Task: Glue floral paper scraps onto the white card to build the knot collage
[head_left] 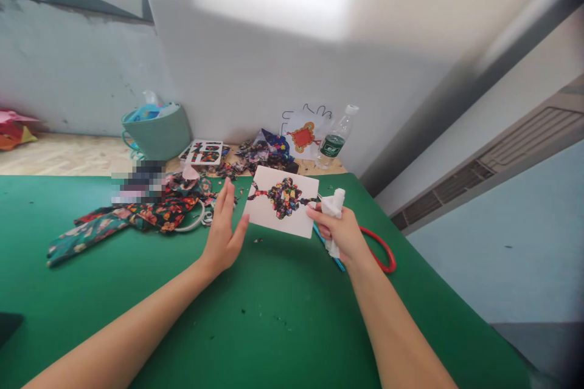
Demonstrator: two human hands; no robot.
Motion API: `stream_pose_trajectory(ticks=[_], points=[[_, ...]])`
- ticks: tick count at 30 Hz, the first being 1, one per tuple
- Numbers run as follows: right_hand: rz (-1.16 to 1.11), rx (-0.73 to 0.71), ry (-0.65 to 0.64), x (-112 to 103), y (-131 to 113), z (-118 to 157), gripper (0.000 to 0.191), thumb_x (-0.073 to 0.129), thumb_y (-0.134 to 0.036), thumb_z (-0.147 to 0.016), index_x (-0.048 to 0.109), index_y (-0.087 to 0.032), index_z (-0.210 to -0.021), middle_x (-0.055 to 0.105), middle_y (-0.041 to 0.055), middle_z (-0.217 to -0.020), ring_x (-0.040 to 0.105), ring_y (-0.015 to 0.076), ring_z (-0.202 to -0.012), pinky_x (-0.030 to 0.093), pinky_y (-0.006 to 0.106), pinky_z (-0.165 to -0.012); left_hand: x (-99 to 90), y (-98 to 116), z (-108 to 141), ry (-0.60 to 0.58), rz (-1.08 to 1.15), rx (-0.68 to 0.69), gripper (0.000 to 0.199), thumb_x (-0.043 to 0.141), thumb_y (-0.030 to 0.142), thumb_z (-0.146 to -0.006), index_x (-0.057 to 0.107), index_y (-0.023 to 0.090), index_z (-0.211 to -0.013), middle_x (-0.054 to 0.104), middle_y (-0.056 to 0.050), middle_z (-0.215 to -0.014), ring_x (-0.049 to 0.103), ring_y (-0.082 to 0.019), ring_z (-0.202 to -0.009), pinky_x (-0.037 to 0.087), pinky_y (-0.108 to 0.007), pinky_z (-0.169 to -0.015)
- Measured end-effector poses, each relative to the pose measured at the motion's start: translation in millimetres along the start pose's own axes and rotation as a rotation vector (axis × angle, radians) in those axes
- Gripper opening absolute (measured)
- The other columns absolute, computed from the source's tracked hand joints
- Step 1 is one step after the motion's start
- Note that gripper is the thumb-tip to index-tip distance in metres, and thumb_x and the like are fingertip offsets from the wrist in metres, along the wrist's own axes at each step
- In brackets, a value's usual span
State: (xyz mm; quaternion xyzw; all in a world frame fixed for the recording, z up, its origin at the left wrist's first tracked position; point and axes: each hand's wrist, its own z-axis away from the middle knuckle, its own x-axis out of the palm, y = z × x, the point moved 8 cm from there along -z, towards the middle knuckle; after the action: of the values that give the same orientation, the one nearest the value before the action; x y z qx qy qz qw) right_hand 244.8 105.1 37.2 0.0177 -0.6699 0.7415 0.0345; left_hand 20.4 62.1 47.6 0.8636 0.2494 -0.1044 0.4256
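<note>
Card [261, 206], white with a fabric-scrap motif [285, 197], sits tilted at the frame's centre. Your right hand [344, 234] pinches its right edge, fingers closed, with crumpled white tissue [332, 209] also in that grip; keep both off the scraps. Your left hand [222, 234] is spread, gripping nothing; whether it touches the left edge, I cannot tell.

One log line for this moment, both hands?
right hand: holding collage card, crumpled white bundle | left hand: open, beside card's left edge, contact unclear | behind: water bottle, fabric scraps
</note>
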Motion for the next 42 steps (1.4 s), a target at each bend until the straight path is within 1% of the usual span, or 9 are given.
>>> stream_pose_trajectory(ticks=[2,4,13,21,28,33,36,40,42], points=[[0.019,0.034,-0.011,2.1,3.6,0.4,0.03,0.074,-0.028,-0.055,0.053,-0.013,-0.071,0.037,-0.0089,-0.046,0.025,0.0008,-0.036,0.016,0.017,-0.035,2.9,-16.3,-0.1,-0.018,0.19,-0.163,0.053,0.042,0.032,-0.086,0.025,0.022,-0.135,0.04,-0.012,-0.13,0.051,-0.02,-0.106,0.041,-0.038,-0.091],[0.035,0.059,-0.025,4.7,5.8,1.3,0.031,0.074,-0.027,-0.054,0.053,-0.013,-0.072,0.038,-0.0089,-0.047,0.025,0.0005,-0.036,0.016,0.016,-0.035,7.3,-28.3,1.3,-0.041,0.304,-0.305,0.047,0.048,0.035,-0.083,0.041,0.018,-0.126,0.055,-0.01,-0.11,0.059,-0.018,-0.088,0.048,-0.035,-0.08],[0.085,0.112,-0.142,13.5,5.2,5.6,0.031,0.074,-0.028,-0.054,0.049,-0.015,-0.066,0.036,-0.0093,-0.046,0.026,0.0017,-0.036,0.015,0.017,-0.034,16.4,-40.3,3.5,-0.064,0.64,-0.548,0.053,0.063,0.032,-0.069,0.05,0.016,-0.118,0.054,-0.004,-0.09,0.057,-0.014,-0.07,0.055,-0.031,-0.058],[0.083,0.08,-0.105,9.0,0.6,3.0,0.037,0.067,-0.034,-0.062,0.056,-0.014,-0.091,0.034,-0.0104,-0.043,0.027,0.003,-0.035,0.016,0.017,-0.034,12.8,-42.0,5.0,-0.098,0.515,-0.515,0.045,0.054,0.034,-0.075,0.053,0.015,-0.116,0.057,-0.002,-0.081,0.045,-0.007,-0.05,0.039,-0.018,-0.038],[0.303,0.155,-0.267,16.2,10.9,6.3,0.028,0.068,-0.03,-0.058,0.058,-0.012,-0.078,0.041,-0.0076,-0.043,0.03,0.0033,-0.035,0.018,0.018,-0.035,4.3,-42.1,-1.0,-0.021,0.415,-0.439,0.035,0.054,0.035,-0.076,0.051,0.014,-0.105,0.06,-0.007,-0.093,0.057,-0.013,-0.07,0.046,-0.021,-0.052],[0.196,0.087,0.005,-12.7,3.3,-6.9,0.025,0.065,-0.028,-0.061,0.051,-0.015,-0.078,0.041,-0.0072,-0.042,0.033,0.0055,-0.037,0.019,0.017,-0.034,-15.6,-40.8,-8.3,0.109,0.187,-0.343,0.029,0.043,0.035,-0.084,0.056,0.015,-0.1,0.054,-0.008,-0.105,0.056,-0.014,-0.084,0.048,-0.026,-0.069],[0.205,0.076,0.016,-18.7,0.7,-9.9,0.025,0.065,-0.026,-0.06,0.051,-0.016,-0.078,0.045,-0.0044,-0.044,0.037,0.0076,-0.038,0.018,0.018,-0.033,-28.6,-39.4,-19.2,0.116,0.06,-0.316,0.028,0.046,0.037,-0.082,0.062,0.014,-0.082,0.057,-0.007,-0.096,0.055,-0.016,-0.087,0.047,-0.026,-0.071],[0.264,0.122,-0.056,-15.7,6.0,-8.6,0.022,0.064,-0.025,-0.06,0.05,-0.016,-0.076,0.048,-0.0029,-0.047,0.041,0.009,-0.041,0.02,0.018,-0.034,-43.7,-34.2,-38.7,-0.002,-0.092,-0.285,0.022,0.054,0.035,-0.075,0.062,0.015,-0.078,0.059,-0.004,-0.079,0.056,-0.015,-0.072,0.045,-0.026,-0.066],[0.332,0.14,-0.103,-12.5,10.2,-7.8,0.02,0.063,-0.025,-0.061,0.05,-0.016,-0.074,0.049,-0.0027,-0.048,0.043,0.0091,-0.042,0.022,0.017,-0.035,-38.8,-29.2,-43.1,-0.233,-0.238,-0.239,0.012,0.059,0.029,-0.066,0.062,0.017,-0.069,0.058,-0.002,-0.071,0.055,-0.015,-0.066,0.043,-0.025,-0.062]])
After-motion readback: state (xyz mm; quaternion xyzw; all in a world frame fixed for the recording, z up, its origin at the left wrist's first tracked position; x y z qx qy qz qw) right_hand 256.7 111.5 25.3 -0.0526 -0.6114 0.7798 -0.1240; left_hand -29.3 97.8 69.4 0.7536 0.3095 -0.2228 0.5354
